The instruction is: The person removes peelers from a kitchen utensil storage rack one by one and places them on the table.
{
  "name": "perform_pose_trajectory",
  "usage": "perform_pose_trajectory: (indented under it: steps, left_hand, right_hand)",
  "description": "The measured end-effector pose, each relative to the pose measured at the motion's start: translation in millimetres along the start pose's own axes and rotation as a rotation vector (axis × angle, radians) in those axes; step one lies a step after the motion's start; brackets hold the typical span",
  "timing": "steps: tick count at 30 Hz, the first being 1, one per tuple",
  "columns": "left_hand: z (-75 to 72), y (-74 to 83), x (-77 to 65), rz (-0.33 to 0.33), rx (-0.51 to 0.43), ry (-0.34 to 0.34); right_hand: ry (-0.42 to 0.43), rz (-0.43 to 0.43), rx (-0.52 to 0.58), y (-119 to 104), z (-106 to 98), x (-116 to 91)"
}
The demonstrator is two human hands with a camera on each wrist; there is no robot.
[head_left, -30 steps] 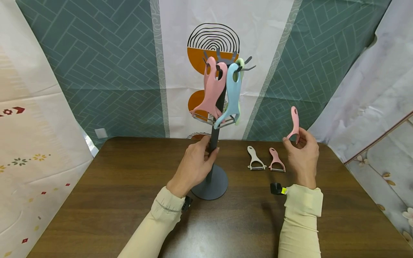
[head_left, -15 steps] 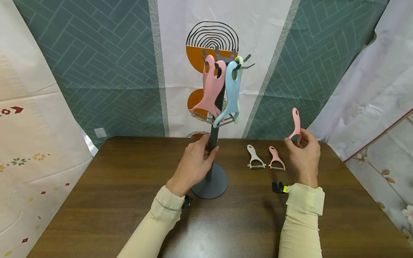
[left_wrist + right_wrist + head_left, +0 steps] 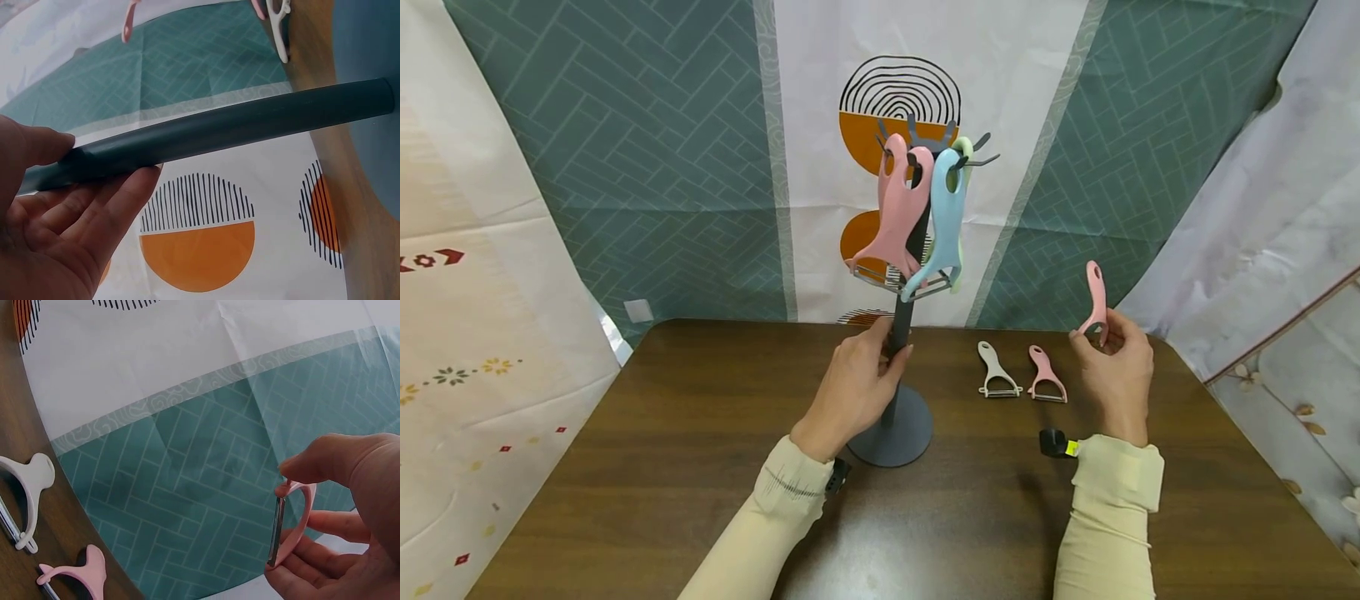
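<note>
My left hand (image 3: pixel 853 383) grips the dark post of a hook stand (image 3: pixel 902 321), thumb on one side and fingers on the other. From the stand's upper hooks hang pink peelers (image 3: pixel 901 208), a light blue peeler (image 3: pixel 946 217) and a green peeler (image 3: pixel 964 146) mostly hidden behind it. Over the table's right side, my right hand (image 3: pixel 1116 371) pinches a pink peeler (image 3: pixel 1097 292) by its blade end, handle pointing up. In the right wrist view its metal blade (image 3: pixel 276 530) shows between thumb and fingers.
A white peeler (image 3: pixel 992 367) and another pink peeler (image 3: pixel 1043 371) lie on the brown table (image 3: pixel 700 467) between the stand and my right hand. The stand's round base (image 3: pixel 910 442) rests on the tabletop. A patterned curtain (image 3: pixel 685 150) hangs behind the table.
My right hand, with the pink peeler in it, has shifted slightly right and down. The left hand keeps its grip on the stand, and the hanging peelers stay in place.
</note>
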State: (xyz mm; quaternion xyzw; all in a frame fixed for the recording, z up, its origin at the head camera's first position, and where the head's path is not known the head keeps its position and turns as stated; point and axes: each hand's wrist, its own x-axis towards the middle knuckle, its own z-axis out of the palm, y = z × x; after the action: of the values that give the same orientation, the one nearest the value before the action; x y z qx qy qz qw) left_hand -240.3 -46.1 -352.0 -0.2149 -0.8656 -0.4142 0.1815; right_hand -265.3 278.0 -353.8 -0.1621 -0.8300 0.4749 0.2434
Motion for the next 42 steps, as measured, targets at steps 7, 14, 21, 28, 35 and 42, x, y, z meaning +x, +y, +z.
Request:
perform_pose_trajectory:
  steps: [7, 14, 21, 28, 35, 42]
  left_hand:
    - [0.7, -0.5, -1.7, -0.011, -0.007, -0.001]
    - [1.0, -0.1, 0.8, 0.009, -0.003, 0.009]
    - [0.6, 0.5, 1.0, 0.016, 0.007, 0.01]
    - [0.9, 1.1, 0.6, 0.014, 0.007, 0.006]
    - [1.1, 1.2, 0.2, 0.008, 0.003, 0.001]
    - [1.5, 0.7, 1.3, -0.002, 0.007, -0.003]
  right_hand:
    - [-0.008, 0.014, -0.051, 3, -1, 0]
    - [-0.023, 0.038, -0.059, 5, -3, 4]
    - [-0.028, 0.033, -0.093, 9, -5, 3]
    - [-0.046, 0.027, -0.144, 14, -6, 4]
    - [-0.058, 0.043, -0.142, 16, -7, 4]
    - [-0.068, 0.058, -0.127, 19, -8, 5]
